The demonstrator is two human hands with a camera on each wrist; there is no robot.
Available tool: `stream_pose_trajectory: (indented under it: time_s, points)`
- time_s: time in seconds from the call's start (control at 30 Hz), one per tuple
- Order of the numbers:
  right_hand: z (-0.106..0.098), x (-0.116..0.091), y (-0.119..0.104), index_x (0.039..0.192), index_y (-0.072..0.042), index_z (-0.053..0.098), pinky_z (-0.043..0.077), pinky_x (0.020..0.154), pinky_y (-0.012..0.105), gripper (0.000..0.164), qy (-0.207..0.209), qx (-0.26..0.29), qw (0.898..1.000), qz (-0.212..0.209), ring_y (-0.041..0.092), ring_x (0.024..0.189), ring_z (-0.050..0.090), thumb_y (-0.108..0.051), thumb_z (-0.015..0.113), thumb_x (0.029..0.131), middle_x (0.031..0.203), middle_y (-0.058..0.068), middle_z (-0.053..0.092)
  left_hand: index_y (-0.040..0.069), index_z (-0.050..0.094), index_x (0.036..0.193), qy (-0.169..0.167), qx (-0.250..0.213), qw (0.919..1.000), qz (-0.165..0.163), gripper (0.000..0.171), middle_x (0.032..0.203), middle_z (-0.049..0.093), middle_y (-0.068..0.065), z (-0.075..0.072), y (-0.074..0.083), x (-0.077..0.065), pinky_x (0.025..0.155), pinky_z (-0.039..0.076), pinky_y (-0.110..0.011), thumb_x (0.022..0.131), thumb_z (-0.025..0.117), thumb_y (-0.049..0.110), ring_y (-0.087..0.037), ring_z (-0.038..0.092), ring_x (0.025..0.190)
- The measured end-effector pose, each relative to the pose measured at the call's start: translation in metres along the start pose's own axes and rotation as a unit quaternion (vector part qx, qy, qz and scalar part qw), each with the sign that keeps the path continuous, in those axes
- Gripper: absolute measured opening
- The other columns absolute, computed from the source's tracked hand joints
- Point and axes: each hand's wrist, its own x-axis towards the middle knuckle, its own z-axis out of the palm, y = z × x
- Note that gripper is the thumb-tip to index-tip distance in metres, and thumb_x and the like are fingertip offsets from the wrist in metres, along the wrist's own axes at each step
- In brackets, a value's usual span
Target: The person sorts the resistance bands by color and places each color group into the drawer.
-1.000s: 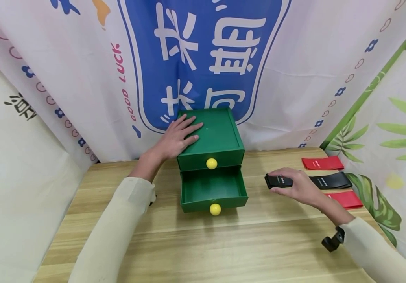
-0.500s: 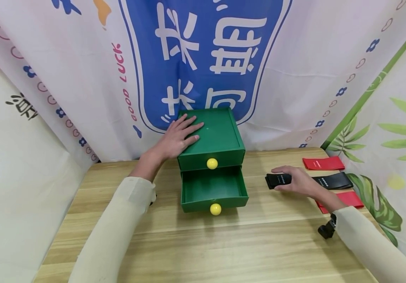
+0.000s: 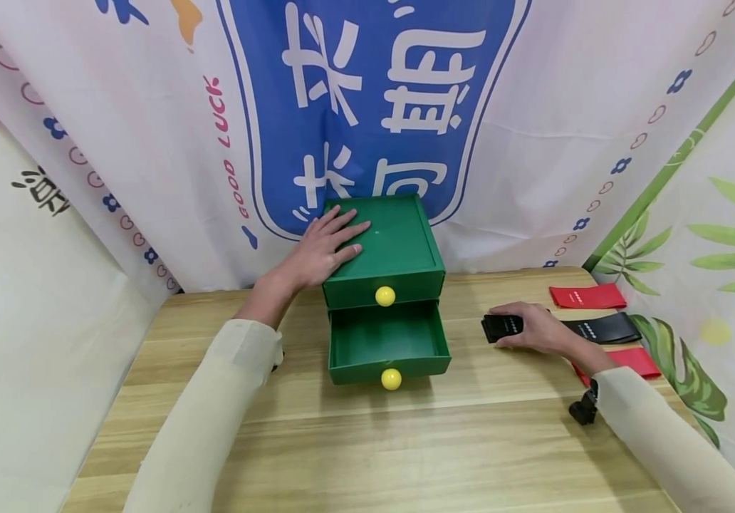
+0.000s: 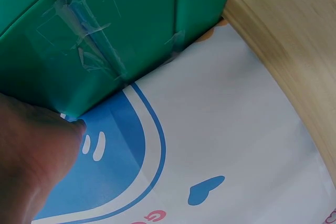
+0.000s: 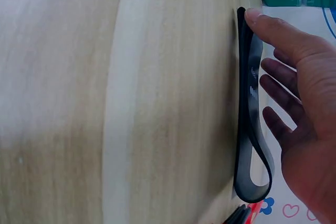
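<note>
My left hand (image 3: 316, 254) rests on top of the green drawer box (image 3: 393, 239), fingers spread. In the left wrist view, part of that hand (image 4: 31, 156) shows beside the box's taped side (image 4: 131, 35). The lower drawer (image 3: 387, 338) is pulled out and has nothing in it. To the right, my right hand (image 3: 534, 329) spans a folded black resistance band (image 3: 501, 327), thumb at the near edge and fingers at the far edge. In the right wrist view, the thumb tip meets one end of the looped band (image 5: 247, 82); the fingers curl behind it.
Another black band (image 3: 605, 328) lies to the right of my hand, between a red band (image 3: 588, 296) at the back and a second red band (image 3: 639, 361) partly under my forearm. The wooden table (image 3: 367, 456) backs onto a printed cloth (image 3: 528, 142).
My right wrist and forearm have shifted left and back, covering more of the near red band. The held black band stays nearly in place; the left hand has not moved.
</note>
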Motion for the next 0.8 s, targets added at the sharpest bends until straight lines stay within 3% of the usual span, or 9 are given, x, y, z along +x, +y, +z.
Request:
stream_pose_trajectory:
  time_s: [0.2, 0.43, 0.8]
  points:
    - [0.0055, 0.0012, 0.0028, 0.138, -0.006, 0.07, 0.052, 0.103, 0.062, 0.06, -0.001, -0.007, 1.0, -0.018, 0.039, 0.125, 0.065, -0.016, 0.092, 0.084, 0.139, 0.016, 0.069, 0.025, 0.036, 0.167, 0.001, -0.001, 1.0, 0.002, 0.056, 0.178, 0.018, -0.005, -0.0009, 0.0007, -0.0002, 0.13, -0.001, -0.06, 0.114, 0.043, 0.042, -0.03, -0.002, 0.165]
    - [0.0065, 0.002, -0.001, 0.133, -0.008, 0.074, 0.057, 0.093, 0.057, 0.053, 0.009, -0.009, 1.0, -0.023, 0.035, 0.115, 0.068, -0.019, 0.092, 0.084, 0.132, 0.015, 0.072, 0.025, 0.036, 0.167, 0.0, -0.001, 1.0, 0.001, 0.057, 0.178, 0.017, -0.005, 0.0008, -0.0027, 0.0005, 0.13, -0.001, -0.06, 0.114, 0.045, 0.042, -0.03, -0.002, 0.165]
    - [0.0095, 0.0052, -0.0018, 0.127, -0.008, 0.076, 0.057, 0.09, 0.054, 0.047, 0.017, -0.014, 0.999, -0.033, 0.035, 0.113, 0.069, -0.018, 0.092, 0.084, 0.128, 0.015, 0.073, 0.026, 0.037, 0.167, 0.001, -0.001, 1.0, -0.001, 0.057, 0.178, 0.017, -0.004, 0.0007, -0.0018, 0.0004, 0.13, -0.002, -0.059, 0.114, 0.043, 0.044, -0.029, -0.002, 0.165]
